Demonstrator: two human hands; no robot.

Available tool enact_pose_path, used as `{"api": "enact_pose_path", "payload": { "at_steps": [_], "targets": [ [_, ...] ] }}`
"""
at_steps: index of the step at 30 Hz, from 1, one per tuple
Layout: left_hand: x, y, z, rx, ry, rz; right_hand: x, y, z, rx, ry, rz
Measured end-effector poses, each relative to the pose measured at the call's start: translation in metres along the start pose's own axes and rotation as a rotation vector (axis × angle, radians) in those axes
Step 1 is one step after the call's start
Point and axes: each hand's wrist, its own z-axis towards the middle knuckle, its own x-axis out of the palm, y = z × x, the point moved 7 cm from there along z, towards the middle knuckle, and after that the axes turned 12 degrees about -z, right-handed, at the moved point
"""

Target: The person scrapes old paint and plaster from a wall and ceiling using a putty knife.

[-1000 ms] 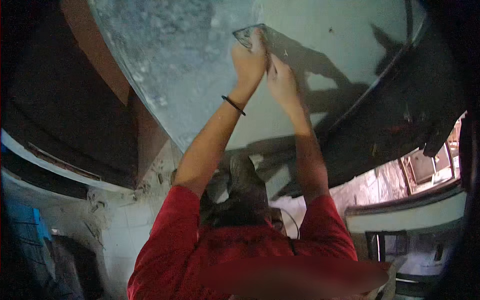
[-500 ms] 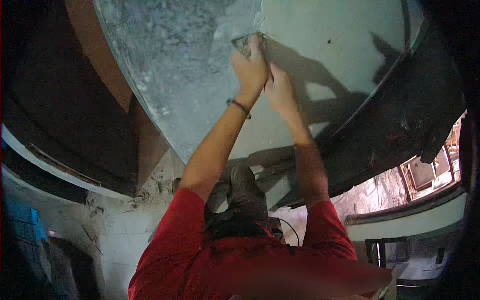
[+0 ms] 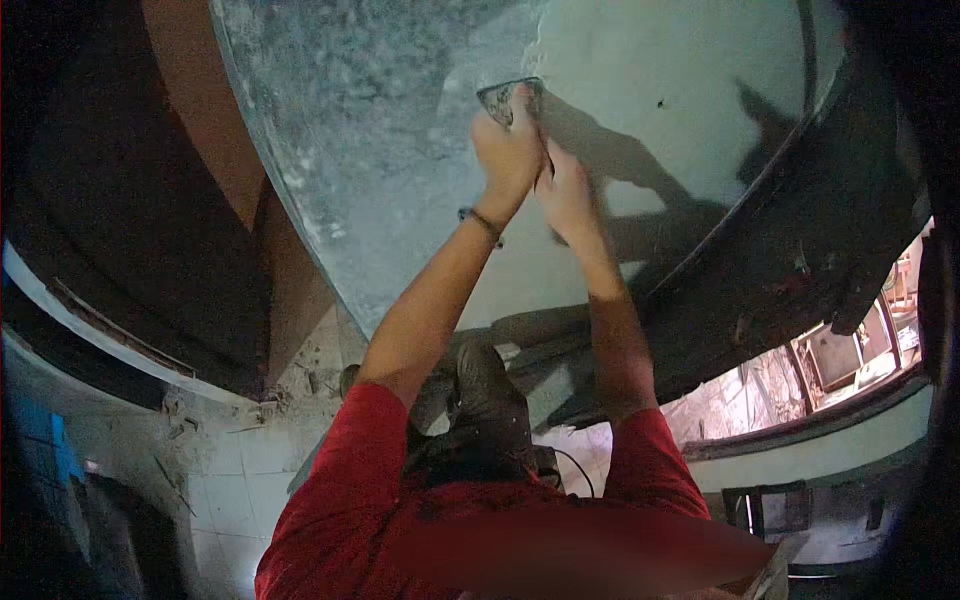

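Observation:
Both my hands are together on a scraper (image 3: 495, 102), whose wide, worn metal blade lies against a large pale panel (image 3: 420, 200). Closed around the tool, my left hand (image 3: 508, 150) is the nearer one to the blade, with its thumb stretched up toward it. Just behind and to the right, my right hand (image 3: 567, 195) is closed around the handle end, which my fingers mostly hide. The blade sits at the border between a mottled blue-grey area on the left and a smooth greenish-white area on the right. A ragged ridge runs along that border beyond the blade.
A dark curved edge (image 3: 770, 270) bounds the panel on the right. Brown and dark surfaces (image 3: 210, 110) stand to the left. Below lies a tiled floor (image 3: 240, 490) with scattered debris. A thin black cable (image 3: 580, 465) loops beside my legs.
The whole view has shifted slightly, so panel and hands appear a little lower and to the right. Both hands keep their grip on the scraper, and the blade stays by the ridge.

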Motion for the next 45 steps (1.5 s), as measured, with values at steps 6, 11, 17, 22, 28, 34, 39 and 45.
{"api": "enact_pose_path", "payload": {
  "at_steps": [6, 11, 17, 22, 28, 34, 39, 45],
  "targets": [
    [0.0, -0.013, -0.005, 0.006, 0.034, -0.007, 0.006, -0.008, -0.013, -0.036, -0.041, 0.053],
    [-0.004, -0.007, 0.001, -0.083, 0.009, -0.03, -0.009, 0.011, -0.009, 0.039, 0.035, 0.051],
    [0.003, -0.002, -0.005, -0.004, -0.004, 0.064, -0.01, -0.003, 0.013, -0.025, -0.073, 0.011],
    [-0.008, -0.023, -0.025, -0.228, 0.419, 0.303, -0.017, -0.024, -0.03, -0.015, 0.04, 0.124],
    [-0.144, -0.001, -0.176, -0.957, 1.072, -0.036, 0.031, -0.121, -0.175, 0.35, 0.313, 0.427],
    [-0.364, 0.068, -0.219, -0.951, 0.952, 0.817, 0.005, -0.142, -0.225, 0.195, 0.668, -0.207],
    [-0.345, -0.045, -0.153, -0.74, 0.548, 0.373, -0.115, -0.122, -0.188, 0.288, 0.396, 1.111],
    [-0.382, -0.017, -0.202, -0.922, 0.385, -0.136, 0.057, -0.157, -0.272, 0.433, 0.829, 0.047]
  ]
}}
